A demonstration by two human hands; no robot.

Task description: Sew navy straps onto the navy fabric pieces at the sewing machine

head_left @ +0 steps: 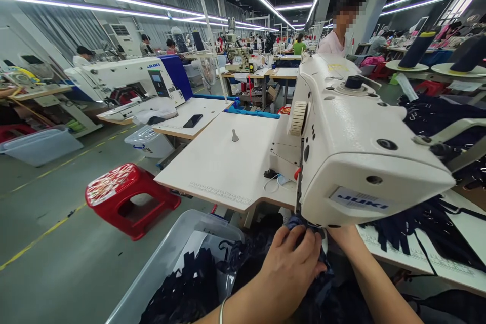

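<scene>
A white Juki sewing machine (353, 147) fills the middle right, its head toward me. My left hand (290, 263) is curled on dark navy fabric (304, 225) bunched just under the front of the machine head, fingers pressed onto the cloth. My right hand (343, 238) reaches under the machine head beside it; its fingers are hidden by the machine and only the wrist and forearm show. More navy fabric pieces (425, 223) lie on the table right of the machine.
White sewing table (228, 162) extends left of the machine. A clear bin (167, 263) with dark fabric stands at my lower left, a red stool (125, 197) on the floor beyond. Another Juki machine (132, 78), a phone (192, 120), and several workers sit farther back.
</scene>
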